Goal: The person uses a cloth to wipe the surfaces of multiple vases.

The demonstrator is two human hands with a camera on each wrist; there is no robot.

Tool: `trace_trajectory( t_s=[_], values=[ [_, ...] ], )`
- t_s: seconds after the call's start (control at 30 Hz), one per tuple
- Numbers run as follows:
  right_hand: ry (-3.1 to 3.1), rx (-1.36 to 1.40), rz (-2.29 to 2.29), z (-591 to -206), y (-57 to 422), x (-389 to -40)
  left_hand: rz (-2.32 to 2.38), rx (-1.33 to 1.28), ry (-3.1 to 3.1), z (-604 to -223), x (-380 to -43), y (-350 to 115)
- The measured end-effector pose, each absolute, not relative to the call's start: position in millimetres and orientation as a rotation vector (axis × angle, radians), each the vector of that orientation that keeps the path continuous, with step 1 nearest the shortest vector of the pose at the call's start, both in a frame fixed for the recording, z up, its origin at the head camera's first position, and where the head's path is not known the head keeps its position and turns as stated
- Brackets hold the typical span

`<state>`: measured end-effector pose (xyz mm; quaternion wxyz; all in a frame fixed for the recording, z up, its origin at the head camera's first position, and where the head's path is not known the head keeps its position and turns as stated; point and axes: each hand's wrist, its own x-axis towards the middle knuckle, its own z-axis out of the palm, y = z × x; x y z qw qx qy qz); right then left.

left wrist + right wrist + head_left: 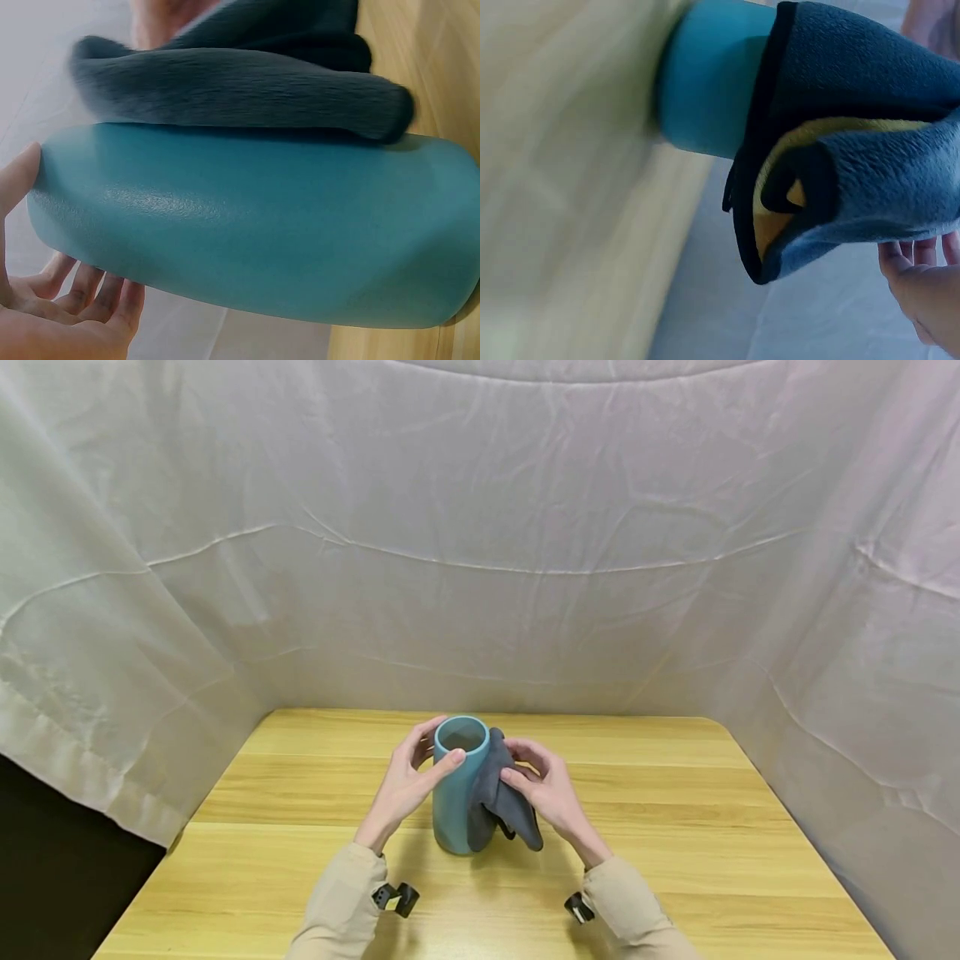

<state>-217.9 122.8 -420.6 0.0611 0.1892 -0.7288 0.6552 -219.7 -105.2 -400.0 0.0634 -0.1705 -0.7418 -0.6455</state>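
A tall blue-green vase (452,806) with a round open mouth stands upright on the wooden table. My left hand (406,783) grips it near the top, thumb at the front of the rim and fingers round the far left side; the left wrist view shows those fingers along the vase wall (247,225). A dark grey cloth (501,789) lies against the vase's right side, held by my right hand (546,781) between thumb and fingers. In the right wrist view the folded cloth (870,67) shows a yellow underside and black edging, covering part of the vase (712,82).
The light wood table (675,852) extends to both sides of the vase. Pale fabric curtains (510,627) hang behind it and at both sides. Small black devices (407,900) sit at both wrists, by the beige sleeves (341,897).
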Motion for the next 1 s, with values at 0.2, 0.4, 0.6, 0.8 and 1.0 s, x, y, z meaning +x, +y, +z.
trace_trajectory(
  t_s=[0.2,0.4,0.6,0.8,1.0],
  values=[
    [-2.145,0.617,1.971,-408,120,-217,-1.945,-0.529,-2.232,-401,-220,-105],
    [-2.161,0.609,1.961,-408,121,-217,-1.951,-0.527,-2.230,-400,-220,-105],
    [-2.176,0.622,1.950,-410,122,-217,-1.949,-0.531,-2.231,-401,-220,-105],
    [-2.246,0.598,1.976,-418,125,-218,-1.948,-0.529,-2.233,-401,-220,-105],
    [-2.327,0.591,2.003,-429,130,-218,-1.943,-0.516,-2.242,-402,-220,-105]
  ],
)
